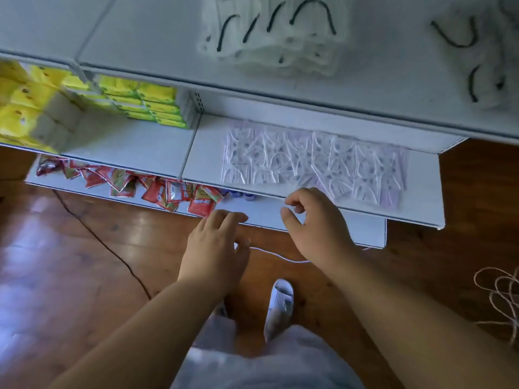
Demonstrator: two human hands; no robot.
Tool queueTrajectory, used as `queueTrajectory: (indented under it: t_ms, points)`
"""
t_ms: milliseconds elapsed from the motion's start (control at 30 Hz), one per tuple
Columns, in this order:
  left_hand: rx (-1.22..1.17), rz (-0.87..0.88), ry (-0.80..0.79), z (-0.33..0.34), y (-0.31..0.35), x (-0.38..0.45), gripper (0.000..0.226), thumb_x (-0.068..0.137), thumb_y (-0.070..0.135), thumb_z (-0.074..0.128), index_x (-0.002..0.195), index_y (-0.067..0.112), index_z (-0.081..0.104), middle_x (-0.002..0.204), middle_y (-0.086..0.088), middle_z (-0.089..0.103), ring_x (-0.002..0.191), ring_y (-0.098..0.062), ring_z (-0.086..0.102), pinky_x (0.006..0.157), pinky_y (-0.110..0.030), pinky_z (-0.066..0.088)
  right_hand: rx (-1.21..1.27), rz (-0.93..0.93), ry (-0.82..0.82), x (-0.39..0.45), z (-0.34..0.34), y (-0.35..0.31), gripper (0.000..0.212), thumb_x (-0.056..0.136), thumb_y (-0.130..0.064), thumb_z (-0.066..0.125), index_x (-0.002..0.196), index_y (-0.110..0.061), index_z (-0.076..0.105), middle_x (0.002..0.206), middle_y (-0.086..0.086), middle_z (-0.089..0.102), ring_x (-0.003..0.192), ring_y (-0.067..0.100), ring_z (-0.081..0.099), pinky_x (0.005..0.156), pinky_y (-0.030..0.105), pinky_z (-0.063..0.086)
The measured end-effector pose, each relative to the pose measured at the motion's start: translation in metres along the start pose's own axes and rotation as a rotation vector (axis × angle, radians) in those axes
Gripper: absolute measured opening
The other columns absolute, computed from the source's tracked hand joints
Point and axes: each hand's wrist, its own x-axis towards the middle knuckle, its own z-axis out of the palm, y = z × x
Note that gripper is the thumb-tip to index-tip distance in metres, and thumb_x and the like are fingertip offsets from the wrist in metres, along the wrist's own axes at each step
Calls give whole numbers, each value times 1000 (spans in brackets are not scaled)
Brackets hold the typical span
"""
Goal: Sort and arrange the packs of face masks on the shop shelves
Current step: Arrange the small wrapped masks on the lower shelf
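Stacks of bright yellow paper-wrapped packs (33,108) and yellow-green boxes (146,103) fill the left of the middle white shelf. Below, red foil sachets (157,190) lie in a loose heap on the lowest white shelf. A thin black cable (106,245) runs across the glossy brown wooden floor (56,262). A white slipper (279,307) rests on that floor, and a tangle of pale brown twine (502,293) lies at the right edge.
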Motion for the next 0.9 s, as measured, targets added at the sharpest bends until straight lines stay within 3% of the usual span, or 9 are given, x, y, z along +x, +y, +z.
queueTrajectory:
  t_ms: [100,233,367,500,667,800,900]
  points:
    - [-15,-19,-99,18,-21,18,39,80,28,60,118,22,64,114,-3,62,104,-33,59,88,-43,49,-11,96,-52,8,29,11,18,91,-25,66,107,-17,64,101,-7,55,97,12,56,78,22,37]
    - [-27,-27,-257,53,-63,58,41,87,32,54,127,24,60,127,-3,58,119,-30,53,99,-41,44,-55,212,-70,31,85,34,30,93,-25,63,122,-17,63,119,-1,58,112,17,55,91,27,40]
    - [3,-121,-298,80,-110,102,42,94,27,57,136,27,52,137,-3,50,127,-28,45,104,-39,40,-54,215,-129,63,149,43,40,93,-16,61,133,-13,58,136,6,53,125,24,52,102,32,39]
    - [-21,-206,-317,98,-154,131,42,94,24,55,136,28,51,139,-2,49,126,-27,47,104,-43,43,-124,177,-297,116,212,43,58,96,-9,48,151,-19,36,161,9,24,145,27,29,112,41,34]
    - [-67,-198,-325,120,-183,156,44,94,23,59,137,29,51,141,1,49,125,-22,50,103,-38,45,-313,202,-457,183,268,52,75,96,-8,43,158,-32,10,166,4,-10,153,26,-3,119,42,18]
    - [-195,-275,-303,138,-191,174,42,94,22,59,135,28,53,132,4,53,107,-13,54,86,-29,43,-493,220,-534,195,292,74,69,100,-15,37,157,-36,4,164,8,-19,151,29,-19,123,45,-5]
    - [-373,-402,-268,143,-190,182,36,94,21,56,129,28,56,125,7,58,92,-12,59,78,-28,48,-510,200,-467,190,294,81,73,93,-5,34,158,-23,7,166,2,-7,152,21,-16,123,44,-8]
